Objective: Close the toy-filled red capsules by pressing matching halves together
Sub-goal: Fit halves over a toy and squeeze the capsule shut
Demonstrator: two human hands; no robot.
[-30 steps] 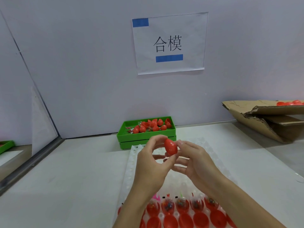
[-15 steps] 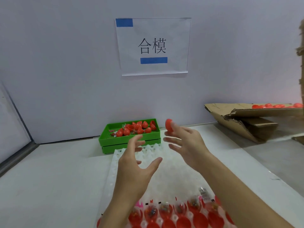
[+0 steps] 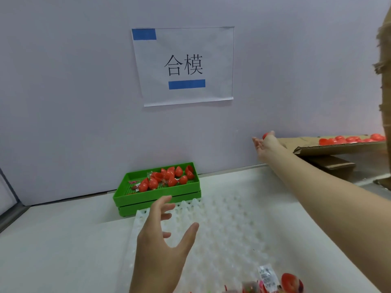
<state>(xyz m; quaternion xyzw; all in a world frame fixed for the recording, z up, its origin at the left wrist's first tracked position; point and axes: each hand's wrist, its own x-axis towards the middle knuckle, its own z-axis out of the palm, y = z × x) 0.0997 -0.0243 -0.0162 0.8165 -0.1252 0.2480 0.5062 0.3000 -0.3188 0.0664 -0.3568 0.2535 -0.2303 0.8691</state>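
My right hand (image 3: 265, 144) is stretched far out to the right, next to the cardboard box (image 3: 330, 148), with a closed red capsule (image 3: 267, 135) pinched at its fingertips. Over the white dimpled tray (image 3: 232, 216) hovers my left hand (image 3: 165, 235), fingers spread and holding nothing. At the bottom edge of the tray I see a red capsule half (image 3: 291, 281) and a small wrapped toy packet (image 3: 266, 275), partly cut off by the frame.
A green tray (image 3: 156, 198) holding several red capsule pieces (image 3: 167, 178) stands against the back wall. The cardboard box holds several red capsules (image 3: 349, 139). A paper sign (image 3: 184, 64) hangs on the wall.
My left hand let go of the capsule and stayed over the white tray. My right hand carried the capsule up and to the right, as far as the cardboard box.
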